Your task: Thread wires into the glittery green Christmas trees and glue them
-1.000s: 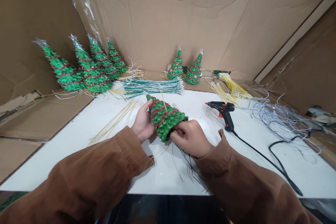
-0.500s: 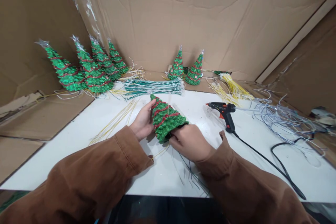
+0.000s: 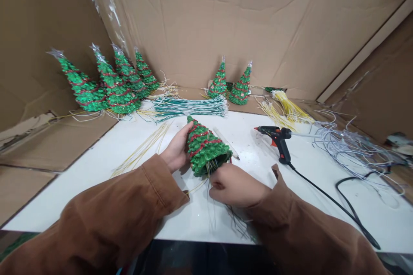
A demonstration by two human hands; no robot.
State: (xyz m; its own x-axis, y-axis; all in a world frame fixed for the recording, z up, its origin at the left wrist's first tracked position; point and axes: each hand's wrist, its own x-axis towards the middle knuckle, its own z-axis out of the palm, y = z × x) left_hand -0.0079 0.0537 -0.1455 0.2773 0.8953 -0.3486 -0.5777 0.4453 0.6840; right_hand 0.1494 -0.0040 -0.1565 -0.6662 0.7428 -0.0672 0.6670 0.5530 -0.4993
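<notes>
The small green glittery cone-shaped tree with red stripes (image 3: pixel 206 148) was in the middle of the flat white table top (image 3: pixel 97 189), tipped so its point faced away from the person. The left hand (image 3: pixel 177 150) held the tree's side, with the fingers wrapped around it and the thumb up near the top. The right hand (image 3: pixel 235 184) was just below the tree's wide bottom, its fingers curled shut on the bunch of thin wires (image 3: pixel 210 172) that hung out of the tree. A thin white stick (image 3: pixel 226 142) lay just beside the tree. A black glue gun with an orange trigger (image 3: pixel 278 138) lay near on the right. Long yellow wires (image 3: pixel 142 150) lay on the left, and a bundle of green wires (image 3: pixel 190 106) lay behind. Four more green trees (image 3: pixel 108 84) stood far left, and two little ones (image 3: pixel 230 84) stood by the brown cardboard wall (image 3: pixel 226 17).
</notes>
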